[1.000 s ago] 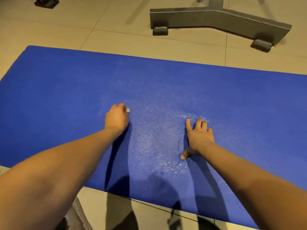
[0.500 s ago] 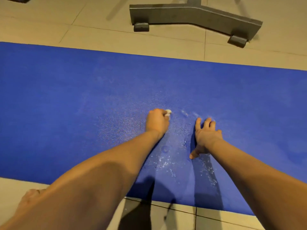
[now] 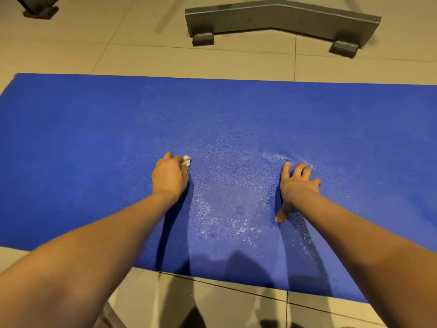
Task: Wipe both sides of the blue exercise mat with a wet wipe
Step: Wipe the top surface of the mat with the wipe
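On the tiled floor (image 3: 212, 60) the mat (image 3: 94, 138) is laid flat; a crumpled wipe (image 3: 186, 160) is gripped in the curled left hand (image 3: 169, 177) and pressed to it; the right hand (image 3: 296, 188) is spread flat, fingers splayed, beside wet streaks (image 3: 227, 209).

Location type: gym or home workout room. Indicators: a beige tiled floor (image 3: 212, 60); a grey steel equipment base (image 3: 281, 17) standing on two block feet (image 3: 203, 39); another dark foot (image 3: 39, 9) at top left; a mat (image 3: 94, 138) laid flat on the tiles.
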